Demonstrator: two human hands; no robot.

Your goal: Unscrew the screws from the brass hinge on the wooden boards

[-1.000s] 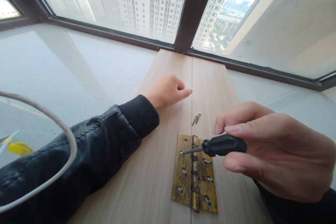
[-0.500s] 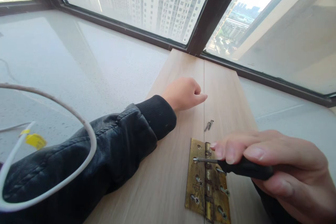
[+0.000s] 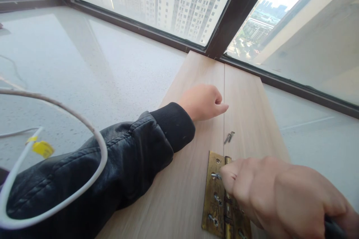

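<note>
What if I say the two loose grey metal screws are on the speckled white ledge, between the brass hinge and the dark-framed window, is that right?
Almost: the head view shows the two loose grey metal screws on the pale wooden surface, not the speckled white ledge. They do lie between the brass hinge and the dark-framed window.

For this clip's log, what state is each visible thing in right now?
Brass-coloured hinge: opened flat, right leaf mostly covered
Wood-grain boards: side by side, narrow seam between
Lower two left-leaf screws: tilted in their holes, heads sticking out
Loose screw pair: lying beyond the hinge
Left hand: fingers curled, nothing visible in it
Right hand: bent over the hinge, grip hidden
White cable: looped
Yellow tag: attached to the cable
</note>
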